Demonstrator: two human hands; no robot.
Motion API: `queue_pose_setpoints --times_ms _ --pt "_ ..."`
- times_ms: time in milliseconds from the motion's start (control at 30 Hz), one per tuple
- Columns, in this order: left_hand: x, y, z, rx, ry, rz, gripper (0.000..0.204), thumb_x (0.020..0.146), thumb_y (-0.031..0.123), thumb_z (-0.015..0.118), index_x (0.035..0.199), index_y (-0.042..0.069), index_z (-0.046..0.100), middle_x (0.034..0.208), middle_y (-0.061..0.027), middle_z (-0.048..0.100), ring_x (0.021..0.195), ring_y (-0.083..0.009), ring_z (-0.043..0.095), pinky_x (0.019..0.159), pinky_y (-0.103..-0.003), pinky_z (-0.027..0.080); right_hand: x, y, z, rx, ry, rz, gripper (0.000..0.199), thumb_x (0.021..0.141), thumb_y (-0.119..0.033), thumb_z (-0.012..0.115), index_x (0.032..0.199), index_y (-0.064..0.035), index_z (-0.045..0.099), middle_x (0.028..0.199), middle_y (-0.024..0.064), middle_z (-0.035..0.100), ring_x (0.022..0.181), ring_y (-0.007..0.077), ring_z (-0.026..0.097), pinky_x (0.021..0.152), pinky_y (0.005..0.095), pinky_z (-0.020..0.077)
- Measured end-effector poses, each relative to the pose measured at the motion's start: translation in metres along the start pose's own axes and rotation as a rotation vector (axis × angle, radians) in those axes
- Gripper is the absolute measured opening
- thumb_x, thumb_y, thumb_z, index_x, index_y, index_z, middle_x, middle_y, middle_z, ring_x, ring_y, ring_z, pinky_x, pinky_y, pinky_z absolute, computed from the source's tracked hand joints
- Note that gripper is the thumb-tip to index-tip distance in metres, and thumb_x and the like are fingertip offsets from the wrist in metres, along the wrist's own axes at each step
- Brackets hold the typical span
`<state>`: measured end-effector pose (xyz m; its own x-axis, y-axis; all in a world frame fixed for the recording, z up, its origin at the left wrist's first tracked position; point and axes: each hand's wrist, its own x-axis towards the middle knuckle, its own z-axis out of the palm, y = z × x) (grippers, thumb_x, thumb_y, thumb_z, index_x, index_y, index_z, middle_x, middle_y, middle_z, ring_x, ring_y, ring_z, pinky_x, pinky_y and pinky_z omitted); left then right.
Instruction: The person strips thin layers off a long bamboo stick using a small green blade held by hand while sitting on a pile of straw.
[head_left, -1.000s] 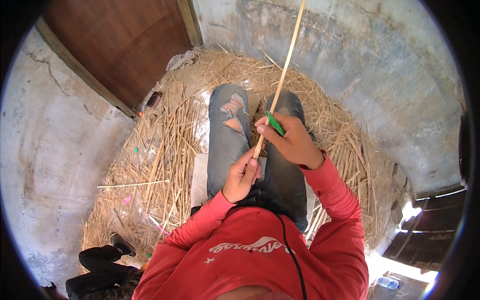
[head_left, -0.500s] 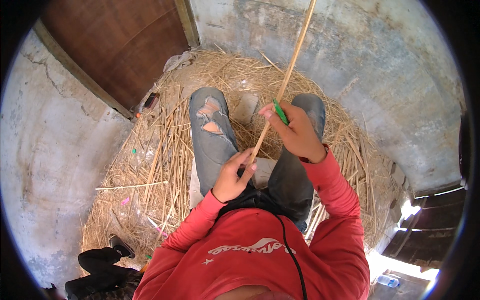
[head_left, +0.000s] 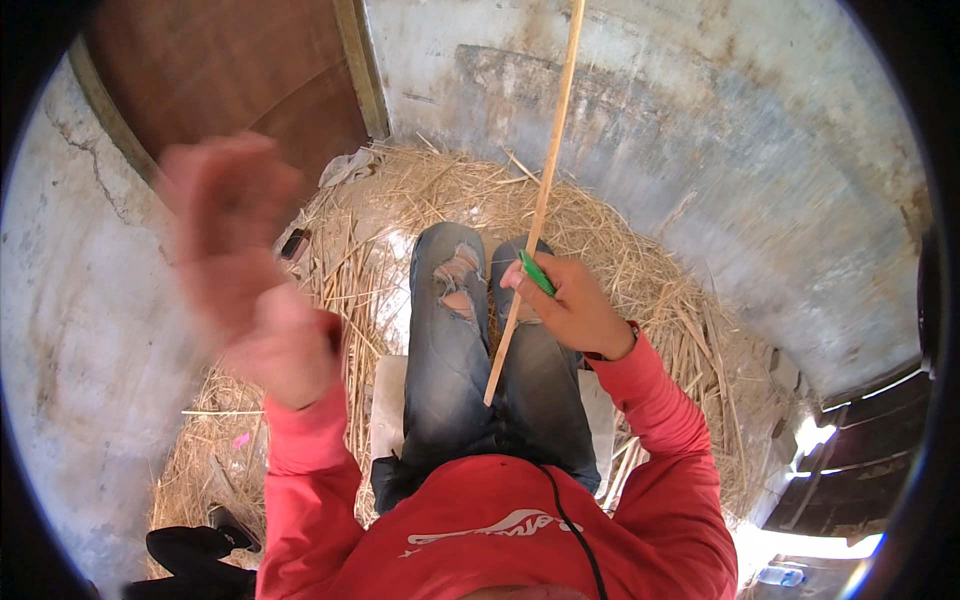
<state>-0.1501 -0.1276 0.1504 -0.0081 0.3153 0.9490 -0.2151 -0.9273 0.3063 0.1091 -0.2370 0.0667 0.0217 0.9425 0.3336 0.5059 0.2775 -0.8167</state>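
Wooden strip (head_left: 545, 190), right hand (head_left: 572, 305) gripping it and green tool (head_left: 537, 275), ends free below, left hand (head_left: 238, 275) open.

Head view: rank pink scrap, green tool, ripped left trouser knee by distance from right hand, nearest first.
1. Green tool: held in the right hand.
2. Ripped left trouser knee: just left of that hand.
3. Pink scrap: lower left of the view.

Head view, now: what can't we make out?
All in the head view:
Left hand: motion blur hides the finger pose.
Stick: far end cut off by the top edge.
Green tool: partly covered by the right hand.
Other person's leg: cut off by the lower edge.
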Motion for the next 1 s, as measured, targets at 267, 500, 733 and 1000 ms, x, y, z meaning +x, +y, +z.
queue_pose_setpoints --times_ms 267,500,733,1000 --pt "0.074 0.05 -0.01 -0.133 0.054 0.61 0.068 0.095 0.033 0.067 0.15 -0.002 0.044 0.142 -0.0165 0.052 0.131 -0.0285 0.052 0.107 -0.044 0.046 0.009 0.013 0.007 -0.029 -0.066 0.072 0.02 0.104 -0.016 0.056 0.107 0.0007 0.067 0.091 0.0099 0.069 0.084 0.0187 0.066 0.079 0.0334 0.0512" --pt "0.053 0.057 0.003 -0.169 0.024 0.671 0.069 0.095 0.032 0.068 0.149 -0.002 0.043 0.141 -0.0168 0.053 0.13 -0.028 0.053 0.106 -0.043 0.046 0.009 0.015 0.001 0.0 -0.12 0.144 0.02 0.104 -0.016 0.057 0.107 0.0018 0.066 0.089 0.0076 0.067 0.084 0.0146 0.063 0.079 0.0305 0.0506" --pt "0.047 0.044 0.02 -0.215 0.036 0.7 0.069 0.094 0.031 0.068 0.149 -0.002 0.043 0.14 -0.017 0.054 0.129 -0.0275 0.054 0.105 -0.042 0.046 0.006 0.016 -0.007 0.03 -0.105 0.102 0.02 0.103 -0.013 0.057 0.108 0.005 0.064 0.091 0.0122 0.071 0.088 0.0218 0.072 0.08 0.0338 0.0535" --pt "0.056 0.034 0.033 -0.243 0.038 0.673 0.07 0.093 0.029 0.069 0.149 -0.002 0.043 0.138 -0.0173 0.055 0.127 -0.0269 0.054 0.104 -0.041 0.047 -0.002 0.026 -0.007 0.055 0.018 0.041 0.016 0.101 -0.014 0.061 0.104 0.0013 0.063 0.079 0.0182 0.065 0.071 0.0293 0.067 0.066 0.0385 0.0499"
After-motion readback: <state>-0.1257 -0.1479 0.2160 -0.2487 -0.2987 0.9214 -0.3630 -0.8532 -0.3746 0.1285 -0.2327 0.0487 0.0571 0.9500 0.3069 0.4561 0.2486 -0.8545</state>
